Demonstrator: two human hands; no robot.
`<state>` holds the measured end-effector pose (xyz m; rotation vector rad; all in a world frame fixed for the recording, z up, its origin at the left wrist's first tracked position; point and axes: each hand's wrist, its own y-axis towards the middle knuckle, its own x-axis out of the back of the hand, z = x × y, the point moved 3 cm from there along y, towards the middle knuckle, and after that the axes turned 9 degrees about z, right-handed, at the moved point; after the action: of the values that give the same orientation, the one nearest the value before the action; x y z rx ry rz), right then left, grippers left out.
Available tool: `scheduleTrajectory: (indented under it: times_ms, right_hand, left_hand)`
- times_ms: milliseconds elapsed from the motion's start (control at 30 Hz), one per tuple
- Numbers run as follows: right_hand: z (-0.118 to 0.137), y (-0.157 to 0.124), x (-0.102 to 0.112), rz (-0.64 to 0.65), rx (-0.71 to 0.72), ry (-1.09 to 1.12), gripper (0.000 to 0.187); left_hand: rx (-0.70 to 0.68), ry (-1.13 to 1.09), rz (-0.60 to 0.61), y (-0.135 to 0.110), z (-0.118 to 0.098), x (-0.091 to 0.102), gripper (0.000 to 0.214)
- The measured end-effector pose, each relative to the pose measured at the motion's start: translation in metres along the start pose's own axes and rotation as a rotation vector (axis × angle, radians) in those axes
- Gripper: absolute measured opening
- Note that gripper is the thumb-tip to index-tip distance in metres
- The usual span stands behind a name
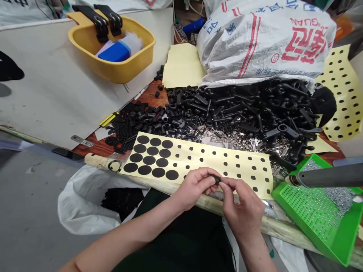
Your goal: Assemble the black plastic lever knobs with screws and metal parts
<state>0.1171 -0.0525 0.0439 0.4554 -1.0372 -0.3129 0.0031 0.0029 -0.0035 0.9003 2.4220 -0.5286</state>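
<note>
Head view, green basket (307, 211) sitting at four o'clock, parts (244, 100) crowding tabletop (163, 99) at two, left fingers (206, 183) and right fingers (228, 193) gripping black piece (217, 179)

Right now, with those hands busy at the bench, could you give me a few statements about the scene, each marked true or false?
1. The left hand and right hand both grip one small black part. True.
2. The large black discs are at the right end of the yellow sheet. False: they are at its left end.
3. A white sack lies behind the sheet. True.
4. The green basket stands to the left of the hands. False: it is on their right.
5. A blue object lies in the yellow bin. True.
</note>
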Motion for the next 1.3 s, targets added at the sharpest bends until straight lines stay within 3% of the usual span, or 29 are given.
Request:
scheduleTrajectory:
  times_ms: [100, 200, 400, 467, 600, 667, 733, 900, 1033, 1133, 1233, 1300]
  right_hand:
    - [-0.003, -0.003, -0.004, -0.008, -0.128, 0.055, 0.009]
    - [-0.006, -0.005, -0.007, 0.018, -0.165, 0.094, 0.010]
    - [-0.015, -0.002, -0.010, 0.030, 0.042, 0.161, 0.013]
    - [-0.019, -0.002, -0.012, 0.070, -0.046, 0.244, 0.011]
    - [-0.024, -0.009, -0.020, 0.140, -0.376, 0.468, 0.009]
    - [-0.023, -0.012, -0.022, 0.152, -0.433, 0.539, 0.011]
    - [-0.023, -0.013, -0.020, 0.125, -0.379, 0.470, 0.009]
    - [-0.024, 0.000, -0.011, 0.110, 0.008, 0.281, 0.014]
    - [-0.026, 0.010, -0.009, 0.182, 0.092, 0.318, 0.016]
    - [-0.028, 0.009, -0.013, 0.204, -0.114, 0.421, 0.010]
    - [-0.031, -0.005, -0.024, 0.254, -0.494, 0.770, 0.013]
    - [-0.031, -0.014, -0.029, 0.256, -0.611, 0.932, 0.016]
  left_hand:
    - [-0.043, 0.083, -0.033, -0.002, 0.000, -0.001, 0.014]
    - [-0.077, 0.139, -0.039, -0.002, -0.001, -0.002, 0.012]
    - [-0.057, 0.112, -0.030, 0.000, 0.001, 0.000, 0.013]
    - [-0.055, 0.114, -0.035, 0.000, 0.002, 0.001, 0.013]
    - [-0.084, 0.169, -0.066, -0.002, 0.000, 0.000, 0.013]
    - [-0.095, 0.186, -0.071, -0.002, -0.001, -0.001, 0.012]
    - [-0.079, 0.172, -0.065, -0.002, -0.001, -0.002, 0.012]
    - [0.007, 0.068, -0.037, 0.002, 0.002, 0.001, 0.013]
    - [0.035, 0.013, -0.021, 0.004, 0.003, 0.004, 0.015]
    - [-0.005, 0.016, -0.059, 0.003, 0.002, 0.002, 0.013]
    - [-0.086, 0.059, -0.097, 0.000, 0.000, -0.003, 0.010]
    - [-0.121, 0.084, -0.097, -0.001, -0.001, -0.006, 0.009]
